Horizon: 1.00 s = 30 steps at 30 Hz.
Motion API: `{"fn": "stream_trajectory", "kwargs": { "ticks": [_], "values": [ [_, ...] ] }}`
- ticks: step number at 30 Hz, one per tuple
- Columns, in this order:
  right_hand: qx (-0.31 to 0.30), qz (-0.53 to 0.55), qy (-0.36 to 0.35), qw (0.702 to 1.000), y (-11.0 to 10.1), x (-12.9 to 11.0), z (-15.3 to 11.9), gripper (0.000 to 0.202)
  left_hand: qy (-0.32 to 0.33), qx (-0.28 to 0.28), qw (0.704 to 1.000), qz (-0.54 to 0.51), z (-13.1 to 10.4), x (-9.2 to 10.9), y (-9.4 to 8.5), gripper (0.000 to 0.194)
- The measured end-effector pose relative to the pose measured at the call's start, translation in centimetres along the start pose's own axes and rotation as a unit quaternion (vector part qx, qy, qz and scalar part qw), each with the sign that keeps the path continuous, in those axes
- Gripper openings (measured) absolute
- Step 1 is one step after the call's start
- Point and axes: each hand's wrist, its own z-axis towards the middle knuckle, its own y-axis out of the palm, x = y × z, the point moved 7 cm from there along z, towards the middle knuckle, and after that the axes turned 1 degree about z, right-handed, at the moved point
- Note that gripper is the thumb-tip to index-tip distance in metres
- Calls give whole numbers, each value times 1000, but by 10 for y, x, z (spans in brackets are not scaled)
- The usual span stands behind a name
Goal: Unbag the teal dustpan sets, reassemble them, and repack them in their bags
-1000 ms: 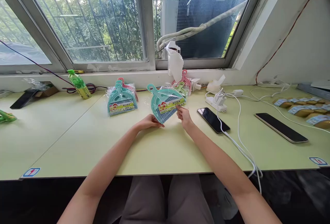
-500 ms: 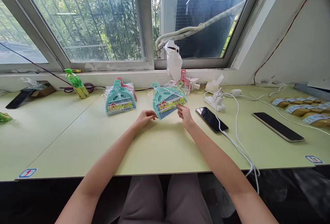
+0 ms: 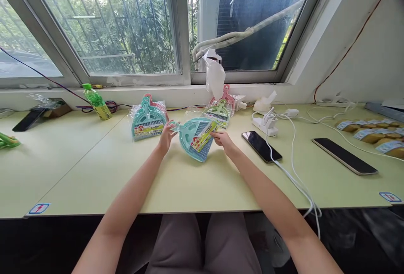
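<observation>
A teal dustpan and brush set [image 3: 191,133] in clear wrap, with a yellow label across its bristles, is tilted above the table in front of me. My left hand [image 3: 166,136] pinches its handle end. On the opposite side, my right hand [image 3: 223,137] grips the edge near the label between thumb and fingers. Left of it lie wrapped teal and pink dustpan sets [image 3: 148,118], one over the other. Behind it, partly covered, are a green dustpan set [image 3: 221,112] and a pink one [image 3: 227,94].
A black phone [image 3: 261,146] and a white power strip [image 3: 265,126] with trailing cables are on the right. Farther right lie another dark phone [image 3: 344,156] and packaged brown items [image 3: 375,133]. A green bottle [image 3: 97,102] leans at the back left.
The teal set has turned so its handle points left instead of up. My left hand has moved up from its lower edge to the handle; the green set behind shows more.
</observation>
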Motion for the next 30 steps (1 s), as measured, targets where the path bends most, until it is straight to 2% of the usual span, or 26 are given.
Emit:
{"fn": "stream_trajectory", "kwargs": {
  "ticks": [2, 4, 7, 11, 13, 16, 19, 22, 25, 27, 30],
  "values": [
    [-26, -23, 15, 999, 8, 2, -1, 38, 63, 23, 995, 75, 0, 15, -7, 41],
    [-49, -43, 27, 997, 14, 3, -4, 39, 113, 24, 980, 162, -4, 29, -8, 45],
    [-87, -73, 36, 993, 22, 2, -9, 41, 151, 16, 957, 249, -7, 39, -4, 44],
    [-144, -114, 39, 982, 30, -2, -19, 47, 101, -39, 968, 226, -4, 31, 7, 49],
    [-176, -129, 41, 975, 36, -4, -24, 48, 89, -49, 974, 200, -3, 29, 11, 45],
    [-207, -149, 53, 965, 42, -2, -30, 48, 125, 10, 974, 189, -5, 34, 7, 28],
    [-204, -155, 59, 965, 42, -1, -30, 47, 139, 54, 968, 200, -3, 34, -2, 21],
    [-185, -150, 49, 970, 38, -4, -27, 47, 119, 96, 964, 216, 4, 31, -21, 20],
    [-147, -145, 28, 978, 28, -11, -23, 47, 84, 174, 948, 253, 12, 29, -55, 18],
    [-112, -135, 14, 984, 19, -15, -19, 46, 72, 239, 916, 316, 14, 35, -81, 18],
    [-68, -105, -6, 992, 6, -16, -13, 46, 88, 341, 859, 372, 10, 52, -112, 16]
  ]
}}
